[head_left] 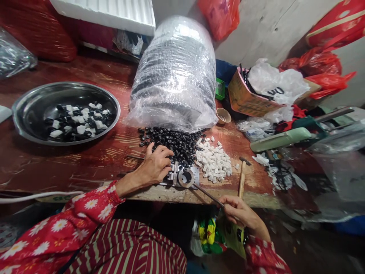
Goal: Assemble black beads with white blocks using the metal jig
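Note:
My right hand (238,213) is wrapped round the end of a thin metal lever (209,196), which runs to a small metal press (186,177) at the table's front edge. A round ring tops the press. My left hand (156,164) lies palm down at its left side, fingers bent at the clamp-like block; their tips and anything between them are hidden. Behind the press spreads a heap of small black knobs (178,142). To its right lies a pile of small white plastic pieces (215,161).
A steel basin (19,127) at left holds mixed black and white pieces. A large clear plastic sack (173,72) stands behind the heap. At right are a hammer (242,179), a small bowl (223,115), a cardboard box (245,97) and a pale green handle (281,139).

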`<control>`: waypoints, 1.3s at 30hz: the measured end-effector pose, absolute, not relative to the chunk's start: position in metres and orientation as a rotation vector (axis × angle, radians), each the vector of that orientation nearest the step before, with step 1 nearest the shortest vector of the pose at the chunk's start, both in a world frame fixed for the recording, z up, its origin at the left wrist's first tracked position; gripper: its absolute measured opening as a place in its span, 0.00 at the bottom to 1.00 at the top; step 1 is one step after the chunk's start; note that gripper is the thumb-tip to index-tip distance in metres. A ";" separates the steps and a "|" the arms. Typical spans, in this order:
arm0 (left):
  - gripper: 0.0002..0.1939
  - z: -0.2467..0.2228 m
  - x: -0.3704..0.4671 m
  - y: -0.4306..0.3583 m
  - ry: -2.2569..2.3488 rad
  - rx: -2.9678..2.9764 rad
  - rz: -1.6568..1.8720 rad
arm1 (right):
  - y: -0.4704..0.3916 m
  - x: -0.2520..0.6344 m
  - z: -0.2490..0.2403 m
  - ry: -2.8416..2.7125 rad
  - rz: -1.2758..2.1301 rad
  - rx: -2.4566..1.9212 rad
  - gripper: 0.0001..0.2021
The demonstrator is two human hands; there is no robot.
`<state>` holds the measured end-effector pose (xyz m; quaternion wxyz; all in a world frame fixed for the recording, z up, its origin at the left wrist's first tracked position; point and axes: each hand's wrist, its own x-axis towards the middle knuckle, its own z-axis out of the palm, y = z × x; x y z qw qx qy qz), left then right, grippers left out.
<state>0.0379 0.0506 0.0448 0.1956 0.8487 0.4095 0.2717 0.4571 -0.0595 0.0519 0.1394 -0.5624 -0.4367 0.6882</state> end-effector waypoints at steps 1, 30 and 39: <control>0.08 0.044 0.038 0.051 1.142 2.380 0.765 | -0.059 0.457 0.052 -1.267 1.994 -1.624 0.32; 0.15 0.024 -0.027 0.012 1.343 2.265 1.083 | -0.146 0.390 0.035 -1.162 1.787 -1.679 0.26; 0.17 0.022 -0.030 0.003 1.378 2.338 1.046 | -0.156 0.374 0.041 -1.212 1.704 -1.735 0.26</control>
